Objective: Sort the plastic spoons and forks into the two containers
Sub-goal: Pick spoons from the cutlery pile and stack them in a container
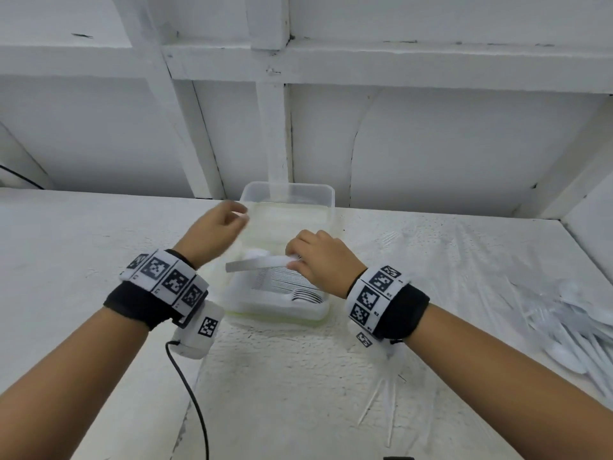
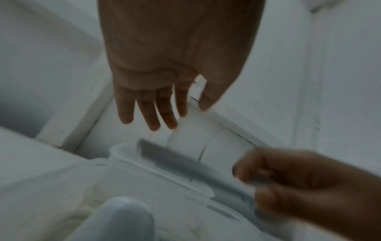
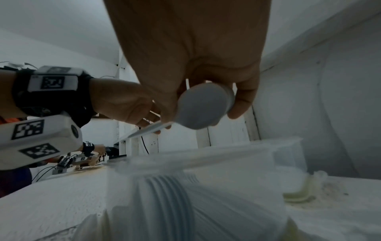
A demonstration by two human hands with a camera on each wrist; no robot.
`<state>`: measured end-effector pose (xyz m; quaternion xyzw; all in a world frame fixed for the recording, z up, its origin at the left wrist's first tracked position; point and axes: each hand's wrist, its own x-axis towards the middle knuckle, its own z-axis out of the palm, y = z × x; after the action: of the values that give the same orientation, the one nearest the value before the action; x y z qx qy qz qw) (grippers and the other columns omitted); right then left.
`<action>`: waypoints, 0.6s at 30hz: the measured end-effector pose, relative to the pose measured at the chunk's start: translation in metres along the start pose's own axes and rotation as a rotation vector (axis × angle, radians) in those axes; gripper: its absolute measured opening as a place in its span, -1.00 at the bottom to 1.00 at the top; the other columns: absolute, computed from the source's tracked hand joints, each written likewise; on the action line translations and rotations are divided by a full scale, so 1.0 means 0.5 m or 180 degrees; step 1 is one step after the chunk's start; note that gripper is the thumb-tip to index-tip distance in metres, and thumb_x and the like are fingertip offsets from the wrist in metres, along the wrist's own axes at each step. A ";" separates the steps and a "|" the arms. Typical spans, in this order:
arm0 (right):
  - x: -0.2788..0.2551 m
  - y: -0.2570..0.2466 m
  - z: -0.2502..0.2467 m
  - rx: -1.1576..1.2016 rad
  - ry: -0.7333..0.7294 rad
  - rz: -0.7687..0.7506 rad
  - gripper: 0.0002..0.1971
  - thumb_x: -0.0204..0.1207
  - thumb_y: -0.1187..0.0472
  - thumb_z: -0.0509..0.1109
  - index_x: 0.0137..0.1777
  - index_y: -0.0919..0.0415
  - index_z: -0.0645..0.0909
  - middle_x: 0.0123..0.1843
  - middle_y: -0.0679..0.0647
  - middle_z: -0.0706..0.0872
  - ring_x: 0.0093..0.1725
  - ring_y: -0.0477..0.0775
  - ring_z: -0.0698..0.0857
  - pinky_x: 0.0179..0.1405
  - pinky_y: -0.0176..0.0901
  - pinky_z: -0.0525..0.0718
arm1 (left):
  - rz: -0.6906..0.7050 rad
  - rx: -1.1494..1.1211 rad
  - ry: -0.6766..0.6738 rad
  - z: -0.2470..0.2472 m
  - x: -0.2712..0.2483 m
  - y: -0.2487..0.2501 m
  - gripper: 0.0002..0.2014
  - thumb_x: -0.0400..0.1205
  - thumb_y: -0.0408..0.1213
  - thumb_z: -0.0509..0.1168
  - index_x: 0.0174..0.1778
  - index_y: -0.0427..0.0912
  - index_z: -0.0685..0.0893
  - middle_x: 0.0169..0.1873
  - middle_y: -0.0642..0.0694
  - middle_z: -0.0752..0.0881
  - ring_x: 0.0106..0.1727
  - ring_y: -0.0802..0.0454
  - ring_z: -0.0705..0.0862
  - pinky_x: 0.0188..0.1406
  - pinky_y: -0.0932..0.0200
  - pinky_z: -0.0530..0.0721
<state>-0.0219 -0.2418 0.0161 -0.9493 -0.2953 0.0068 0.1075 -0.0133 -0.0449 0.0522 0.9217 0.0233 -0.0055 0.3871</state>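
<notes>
Two clear plastic containers stand end to end in the head view. The near container (image 1: 243, 302) holds a neat row of white forks (image 1: 292, 287); the far container (image 1: 326, 197) stands against the wall. My right hand (image 1: 296, 260) pinches a small bundle of white spoons (image 1: 258, 262) over the near container, handles pointing left. The spoon bowls (image 3: 203, 106) sit between its thumb and fingers. My left hand (image 1: 237, 216) hovers over the far container's left rim with straight fingers (image 2: 152, 117) and holds nothing.
A loose pile of white spoons and forks (image 1: 570, 323) lies at the right of the table. A few forks (image 1: 386, 396) lie near my right forearm. A black cable (image 1: 190, 396) hangs from my left wrist. The white wall rises just behind the containers.
</notes>
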 end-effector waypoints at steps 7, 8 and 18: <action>0.030 -0.032 0.039 -0.0056 -0.0514 0.0129 -0.71 0.65 0.01 0.18 0.27 0.13 0.49 0.24 0.08 0.55 0.18 0.18 0.55 0.03 -0.02 0.47 | -0.1120 0.0143 -0.0436 -0.001 0.019 -0.079 -0.57 0.69 -0.21 0.16 0.47 -0.25 0.41 0.35 -0.25 0.53 0.26 -0.22 0.58 0.07 -0.07 0.67; 0.031 -0.033 0.042 -0.0021 -0.0585 0.0174 -0.72 0.64 0.02 0.19 0.24 0.15 0.50 0.21 0.09 0.56 0.15 0.18 0.57 -0.04 -0.06 0.47 | -0.1173 0.0036 -0.0489 0.004 0.017 -0.084 -0.57 0.69 -0.23 0.16 0.48 -0.24 0.39 0.33 -0.24 0.54 0.23 -0.20 0.60 0.01 -0.07 0.70; 0.027 -0.023 0.048 0.0804 -0.1135 0.0507 -0.83 0.58 0.17 0.27 0.04 0.22 0.63 0.10 0.06 0.68 0.03 0.03 0.59 -0.04 -0.17 0.52 | -0.1200 -0.0185 -0.0480 0.014 0.013 -0.104 -0.65 0.69 -0.39 0.10 0.41 -0.18 0.44 0.02 -0.23 0.65 -0.03 -0.15 0.66 -0.14 -0.13 0.76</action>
<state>-0.0188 -0.2203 -0.0041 -0.9324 -0.2306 0.2198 0.1707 -0.0090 -0.0132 0.0102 0.8865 0.1665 -0.1463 0.4063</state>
